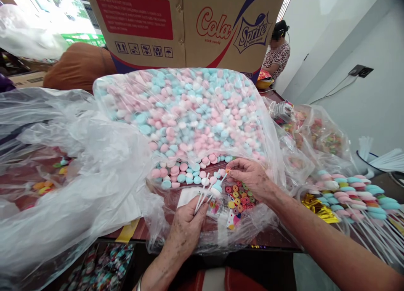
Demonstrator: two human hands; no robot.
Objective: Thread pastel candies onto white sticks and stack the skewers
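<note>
Brown desk (143, 231) carries loose candies (196, 167) beyond the near-centre left hand (187, 223), which pinches white sticks (200, 197); to its right, the right hand (251, 175) pinches an orange piece (227, 171) at a stick's tip. A slack grip might let sticks swivel, dropping that piece.

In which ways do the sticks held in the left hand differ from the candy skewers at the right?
The held sticks carry little candy, while the candy skewers carry thick stacks. The held sticks fan upward from the left hand; the candy skewers lie bunched together. Both have white sticks.
</note>
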